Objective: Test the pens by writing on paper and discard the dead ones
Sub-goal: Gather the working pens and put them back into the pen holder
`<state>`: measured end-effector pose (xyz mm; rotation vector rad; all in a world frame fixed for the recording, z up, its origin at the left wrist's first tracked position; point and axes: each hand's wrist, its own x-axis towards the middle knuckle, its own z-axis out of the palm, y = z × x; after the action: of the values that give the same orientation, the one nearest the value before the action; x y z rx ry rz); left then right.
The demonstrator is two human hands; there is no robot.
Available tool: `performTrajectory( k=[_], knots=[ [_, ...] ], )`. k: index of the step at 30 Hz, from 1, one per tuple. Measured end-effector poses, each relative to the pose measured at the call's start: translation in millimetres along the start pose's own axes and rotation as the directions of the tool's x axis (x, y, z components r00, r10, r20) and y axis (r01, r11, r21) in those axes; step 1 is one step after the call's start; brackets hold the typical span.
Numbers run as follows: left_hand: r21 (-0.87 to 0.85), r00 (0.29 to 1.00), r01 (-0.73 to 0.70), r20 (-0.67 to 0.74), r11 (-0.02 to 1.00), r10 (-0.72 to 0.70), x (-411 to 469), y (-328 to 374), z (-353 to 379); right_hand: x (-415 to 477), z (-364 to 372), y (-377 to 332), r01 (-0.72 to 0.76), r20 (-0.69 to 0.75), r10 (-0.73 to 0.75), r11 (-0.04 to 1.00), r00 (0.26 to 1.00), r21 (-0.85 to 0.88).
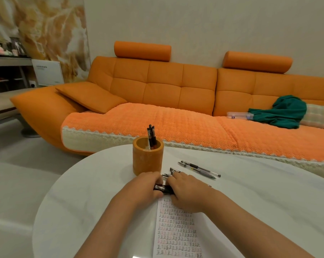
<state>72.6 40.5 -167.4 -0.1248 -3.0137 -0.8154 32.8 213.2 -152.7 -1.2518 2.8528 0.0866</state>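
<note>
Both hands meet on the white table (269, 202), the left hand (148, 185) and right hand (185, 189) together grasping a bundle of pens (163, 188) at the top of the written-on paper (176, 231). Two more pens (198, 169) lie just right of the orange pen cup (147, 159), which holds several others.
</note>
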Motion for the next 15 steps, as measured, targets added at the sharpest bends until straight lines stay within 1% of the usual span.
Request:
performTrajectory(
  k=[6, 11, 13, 15],
  knots=[
    [0.136, 0.999, -0.038, 0.035, 0.990, 0.034, -1.9, 1.3, -2.8, 0.6, 1.4, -5.7, 0.011, 0.003, -0.011, 1.000, 1.000, 0.001],
    [0.186, 0.998, -0.030, 0.059, 0.982, 0.019, -1.7, 0.1, -4.5, -2.0, 3.6, -8.2, 0.038, -0.055, -0.038, 0.999, 0.998, 0.012],
    [0.140, 0.999, -0.017, 0.053, 0.990, 0.010, -1.2, 2.1, -7.3, -1.0, 4.0, -7.8, 0.051, -0.091, -0.046, 0.997, 0.995, 0.053],
    [0.029, 1.000, 0.001, 0.029, 1.000, -0.002, -1.5, 6.4, -15.2, 1.0, 0.3, -7.0, 0.056, -0.138, -0.038, 0.990, 0.990, 0.133]
  ],
)
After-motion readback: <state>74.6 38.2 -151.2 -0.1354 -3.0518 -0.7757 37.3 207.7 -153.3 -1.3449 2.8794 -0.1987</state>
